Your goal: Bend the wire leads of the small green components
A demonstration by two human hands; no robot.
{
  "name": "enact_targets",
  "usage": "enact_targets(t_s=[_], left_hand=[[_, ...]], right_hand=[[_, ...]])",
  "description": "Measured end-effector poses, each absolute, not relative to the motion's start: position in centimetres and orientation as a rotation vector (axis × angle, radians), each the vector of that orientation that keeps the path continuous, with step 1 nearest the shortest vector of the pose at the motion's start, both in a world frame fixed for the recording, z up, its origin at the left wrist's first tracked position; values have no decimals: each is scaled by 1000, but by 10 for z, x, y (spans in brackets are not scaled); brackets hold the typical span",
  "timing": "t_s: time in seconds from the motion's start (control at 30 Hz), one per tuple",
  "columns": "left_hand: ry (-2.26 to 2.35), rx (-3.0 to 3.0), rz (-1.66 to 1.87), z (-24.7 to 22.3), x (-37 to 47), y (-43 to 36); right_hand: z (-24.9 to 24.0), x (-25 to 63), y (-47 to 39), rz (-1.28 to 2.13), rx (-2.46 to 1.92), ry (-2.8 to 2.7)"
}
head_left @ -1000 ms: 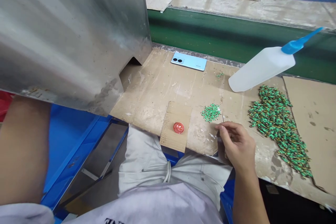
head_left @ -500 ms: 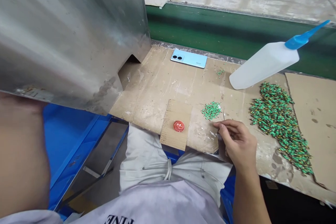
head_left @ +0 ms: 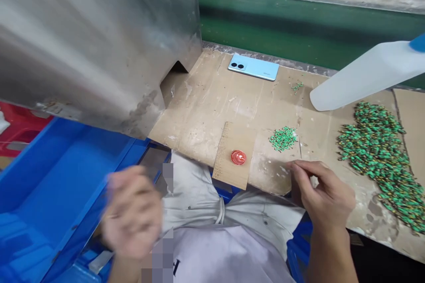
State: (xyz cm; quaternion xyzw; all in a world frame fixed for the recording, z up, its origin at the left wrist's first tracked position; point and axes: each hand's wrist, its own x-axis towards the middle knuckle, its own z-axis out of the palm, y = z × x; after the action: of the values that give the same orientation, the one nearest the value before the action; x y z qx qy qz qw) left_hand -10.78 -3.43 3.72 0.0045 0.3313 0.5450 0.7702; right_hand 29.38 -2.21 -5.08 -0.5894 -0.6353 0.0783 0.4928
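My right hand (head_left: 325,194) hovers at the front edge of the cardboard-covered bench (head_left: 199,119), thumb and forefinger pinched together; whatever lies between them, if anything, is too small to make out. Just beyond its fingertips is a small heap of tiny green pieces (head_left: 283,139). A shiny round red piece (head_left: 238,157) rests on a thin wooden board (head_left: 229,172), which juts over the bench edge above my lap. Smeared by motion, my left hand (head_left: 133,214) is in the air left of my lap, off the bench, its fingers unclear.
A big pile of green and dark pieces (head_left: 381,159) spreads on the right. Behind it leans a white bottle (head_left: 368,75) with a blue cap. A light blue phone (head_left: 255,67) lies at the back. Sheet metal (head_left: 116,44) stands left, above a blue bin (head_left: 66,177).
My left hand has come into view at lower left, where only the arm showed before. The right hand stays pinched near the small green heap. The whole view has shifted slightly.
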Motion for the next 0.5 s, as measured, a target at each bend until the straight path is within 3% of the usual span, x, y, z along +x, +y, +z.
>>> enact_targets(t_s=[0.03,0.17,0.33,0.5], left_hand=[[620,-56,1228,31,-70,-37],[674,-127,833,14,29,-26],[725,66,808,7,31,-24],[801,199,813,5,25,-27]], right_hand=[[-46,288,-25,227,-1369,-1550],[-25,257,-40,474,-1203,-1519],[-15,229,-44,889,-1128,-1398],[-19,224,-40,1005,-1121,-1293]])
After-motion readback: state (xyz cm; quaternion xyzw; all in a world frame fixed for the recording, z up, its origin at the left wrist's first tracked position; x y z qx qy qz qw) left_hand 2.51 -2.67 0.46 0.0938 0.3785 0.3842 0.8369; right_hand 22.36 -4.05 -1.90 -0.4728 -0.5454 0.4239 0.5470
